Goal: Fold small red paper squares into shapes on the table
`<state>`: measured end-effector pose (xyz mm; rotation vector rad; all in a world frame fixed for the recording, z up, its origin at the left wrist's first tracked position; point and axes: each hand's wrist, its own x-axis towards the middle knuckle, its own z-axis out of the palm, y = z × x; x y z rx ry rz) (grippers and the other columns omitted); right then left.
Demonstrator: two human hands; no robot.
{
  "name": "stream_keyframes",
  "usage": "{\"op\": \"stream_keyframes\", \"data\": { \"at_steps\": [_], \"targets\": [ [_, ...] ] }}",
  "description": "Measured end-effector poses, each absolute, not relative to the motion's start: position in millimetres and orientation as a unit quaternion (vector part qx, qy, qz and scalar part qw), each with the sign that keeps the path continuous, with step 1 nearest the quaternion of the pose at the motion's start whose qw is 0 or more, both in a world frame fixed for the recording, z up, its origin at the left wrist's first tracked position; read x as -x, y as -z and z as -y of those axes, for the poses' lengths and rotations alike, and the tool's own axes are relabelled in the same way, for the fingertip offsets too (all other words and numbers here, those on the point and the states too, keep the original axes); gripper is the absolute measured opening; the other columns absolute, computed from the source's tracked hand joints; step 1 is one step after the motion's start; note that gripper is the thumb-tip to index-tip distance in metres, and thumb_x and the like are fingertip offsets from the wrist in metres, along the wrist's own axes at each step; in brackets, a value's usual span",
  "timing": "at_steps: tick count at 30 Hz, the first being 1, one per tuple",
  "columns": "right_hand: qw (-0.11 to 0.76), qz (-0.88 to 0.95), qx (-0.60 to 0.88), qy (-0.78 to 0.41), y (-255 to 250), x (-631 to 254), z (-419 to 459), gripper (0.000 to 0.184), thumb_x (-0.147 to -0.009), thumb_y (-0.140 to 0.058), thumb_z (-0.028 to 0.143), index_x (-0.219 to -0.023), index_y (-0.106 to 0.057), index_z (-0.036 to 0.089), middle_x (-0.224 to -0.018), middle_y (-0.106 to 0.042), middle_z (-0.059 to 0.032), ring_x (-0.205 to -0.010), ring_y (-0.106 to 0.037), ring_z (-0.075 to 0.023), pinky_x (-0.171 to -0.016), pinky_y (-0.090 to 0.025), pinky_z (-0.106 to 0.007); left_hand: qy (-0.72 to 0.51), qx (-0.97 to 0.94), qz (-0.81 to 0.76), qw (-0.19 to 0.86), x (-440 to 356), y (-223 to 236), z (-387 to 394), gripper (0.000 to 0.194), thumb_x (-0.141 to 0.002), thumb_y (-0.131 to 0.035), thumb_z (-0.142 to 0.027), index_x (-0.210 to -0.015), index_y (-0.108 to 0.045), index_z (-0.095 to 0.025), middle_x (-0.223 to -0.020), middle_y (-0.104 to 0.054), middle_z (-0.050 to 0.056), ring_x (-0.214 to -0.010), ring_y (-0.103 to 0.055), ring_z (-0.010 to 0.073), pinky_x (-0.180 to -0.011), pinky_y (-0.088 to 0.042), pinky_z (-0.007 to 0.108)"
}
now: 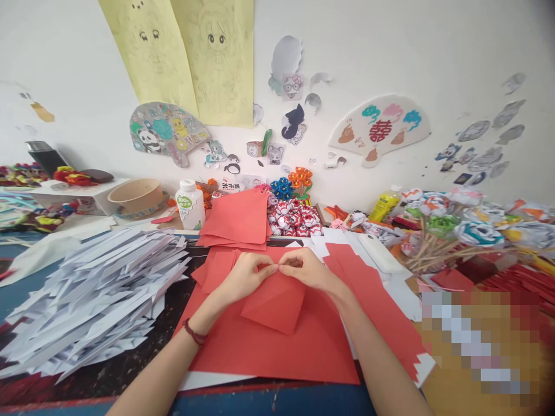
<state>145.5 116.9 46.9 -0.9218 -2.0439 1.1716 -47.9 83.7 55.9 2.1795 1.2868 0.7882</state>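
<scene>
A small square of red paper (277,306) hangs between my two hands, with a crease running across it. My left hand (249,274) pinches its top edge between thumb and forefinger. Right beside it, my right hand (309,268) pinches the same edge, and the fingertips of both hands nearly touch. Beneath lies a large red sheet (321,352) flat on the table. Smaller red pieces (217,271) lie by my left wrist. Just beyond the hands sits a stack of red squares (236,216).
A wide heap of folded white paper strips (99,294) covers the left side. More red sheets (373,300) lie to the right. At the back stand a white bottle (189,205), a round tan bowl (135,193) and a yellow bottle (385,203). Paper flowers on sticks (442,228) crowd the right.
</scene>
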Motion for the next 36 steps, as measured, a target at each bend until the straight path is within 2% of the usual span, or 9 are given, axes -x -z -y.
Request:
{"op": "stream_keyframes", "data": {
  "at_steps": [5, 10, 14, 17, 19, 21, 25, 31, 36],
  "targets": [
    [0.306, 0.775, 0.365, -0.415, -49.2, -151.5, -119.6, 0.012, -0.072, -0.054, 0.016, -0.067, -0.065, 0.016, -0.065, -0.062, 0.0007, -0.061, -0.055, -0.0117, -0.059, -0.042, -0.022, -0.316, -0.791, -0.474, 0.223, 49.9, -56.5, -86.5, 0.041, -0.089, -0.045, -0.037, -0.056, -0.049, -0.014, -0.054, -0.038, -0.004, -0.055, -0.031, 0.0090, -0.053, -0.021, 0.023],
    [0.312, 0.756, 0.371, -0.439, -48.8, -169.3, -125.6, 0.011, -0.072, -0.054, 0.019, -0.068, -0.064, 0.017, -0.059, -0.059, 0.0020, -0.051, -0.054, -0.0112, -0.052, -0.042, -0.023, -0.340, -0.769, -0.493, 0.222, 67.5, -63.1, -92.9, 0.042, -0.088, -0.047, -0.042, -0.059, -0.057, -0.013, -0.058, -0.049, -0.003, -0.058, -0.040, 0.0106, -0.057, -0.028, 0.021],
    [0.351, 0.739, 0.409, -0.404, -48.5, -181.3, -132.9, 0.011, -0.072, -0.058, 0.021, -0.064, -0.062, 0.016, -0.056, -0.059, 0.0012, -0.049, -0.055, -0.0119, -0.050, -0.042, -0.023, -0.405, -0.703, -0.536, 0.233, 87.0, -66.6, -99.6, 0.041, -0.085, -0.051, -0.047, -0.065, -0.061, -0.013, -0.062, -0.053, -0.002, -0.062, -0.045, 0.0114, -0.058, -0.033, 0.021],
    [0.387, 0.720, 0.382, -0.431, -53.4, -177.1, -130.5, 0.019, -0.079, -0.061, 0.032, -0.075, -0.066, 0.015, -0.062, -0.062, -0.0010, -0.054, -0.057, -0.0126, -0.056, -0.046, -0.025, -0.463, -0.646, -0.526, 0.304, 89.8, -63.7, -101.3, 0.040, -0.082, -0.056, -0.050, -0.071, -0.064, -0.013, -0.066, -0.058, -0.001, -0.064, -0.050, 0.0125, -0.058, -0.037, 0.021],
    [0.383, 0.714, 0.337, -0.480, -57.4, -169.2, -125.1, 0.029, -0.084, -0.059, 0.042, -0.086, -0.067, 0.014, -0.071, -0.065, -0.0037, -0.061, -0.060, -0.0136, -0.061, -0.048, -0.026, -0.491, -0.603, -0.499, 0.381, 84.6, -60.2, -99.9, 0.038, -0.080, -0.059, -0.051, -0.076, -0.065, -0.014, -0.070, -0.063, 0.000, -0.066, -0.055, 0.0140, -0.061, -0.041, 0.022],
    [0.376, 0.705, 0.303, -0.520, -59.6, -161.0, -119.8, 0.039, -0.085, -0.057, 0.051, -0.088, -0.067, 0.014, -0.075, -0.065, -0.0047, -0.063, -0.060, -0.0137, -0.062, -0.049, -0.026, -0.509, -0.559, -0.467, 0.459, 77.4, -57.1, -97.2, 0.037, -0.078, -0.063, -0.051, -0.078, -0.065, -0.014, -0.071, -0.065, 0.001, -0.067, -0.059, 0.0160, -0.063, -0.045, 0.024],
    [0.371, 0.688, 0.282, -0.556, -55.5, -152.3, -116.8, 0.052, -0.079, -0.058, 0.064, -0.092, -0.069, 0.014, -0.077, -0.065, -0.0054, -0.065, -0.060, -0.0148, -0.065, -0.049, -0.027, -0.512, -0.508, -0.426, 0.545, 67.8, -55.0, -92.0, 0.035, -0.077, -0.068, -0.048, -0.078, -0.066, -0.013, -0.071, -0.068, 0.004, -0.066, -0.061, 0.0165, -0.061, -0.047, 0.025],
    [0.366, 0.666, 0.253, -0.598, -42.5, -147.9, -120.4, 0.061, -0.070, -0.061, 0.071, -0.095, -0.071, 0.016, -0.080, -0.067, -0.0067, -0.063, -0.059, -0.0148, -0.063, -0.048, -0.027, -0.494, -0.464, -0.384, 0.627, 61.2, -52.1, -89.6, 0.033, -0.076, -0.070, -0.045, -0.080, -0.067, -0.012, -0.074, -0.071, 0.006, -0.065, -0.063, 0.0150, -0.063, -0.047, 0.025],
    [0.369, 0.650, 0.257, -0.613, -40.5, -143.3, -117.5, 0.066, -0.066, -0.062, 0.072, -0.104, -0.070, 0.018, -0.085, -0.069, -0.0078, -0.066, -0.062, -0.0167, -0.068, -0.050, -0.029, -0.471, -0.457, -0.357, 0.665, 53.0, -50.2, -87.8, 0.035, -0.074, -0.071, -0.047, -0.080, -0.069, -0.012, -0.080, -0.072, 0.009, -0.067, -0.065, 0.0174, -0.068, -0.049, 0.029]
  ]
}}
